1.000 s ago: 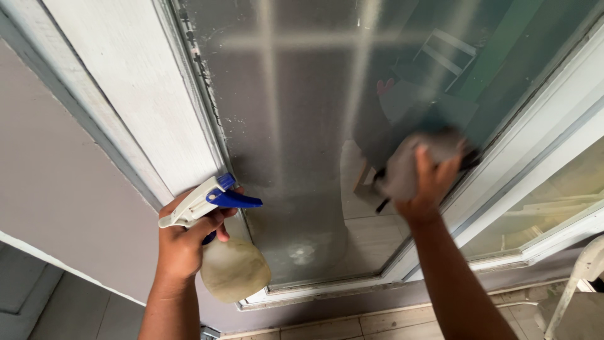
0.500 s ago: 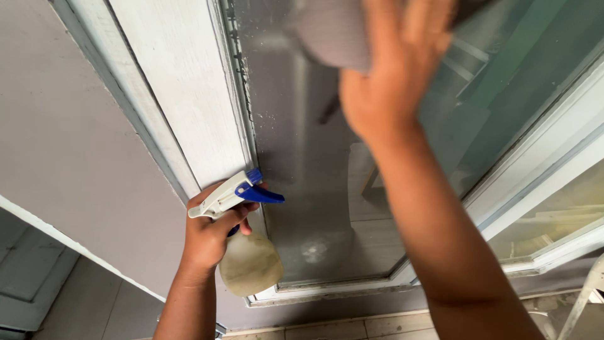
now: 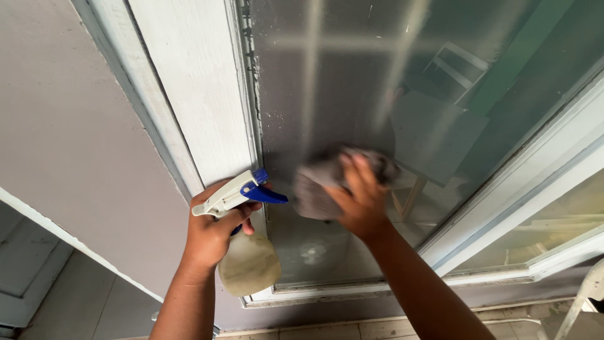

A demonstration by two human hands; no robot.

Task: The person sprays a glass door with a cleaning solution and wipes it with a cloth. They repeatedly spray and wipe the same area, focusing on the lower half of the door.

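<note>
We see the left hand wrapped tight around a spray bottle beside the white window frame. The right hand, fingers spread, presses a grey cloth flat against the dusty window pane.

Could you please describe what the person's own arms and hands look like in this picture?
Both forearms are bare as far as the picture shows: no sleeves, gloves, watch or bracelets. The left hand and the right hand show no rings that I can make out. The right hand is slightly blurred, so fine details there are unclear.
</note>
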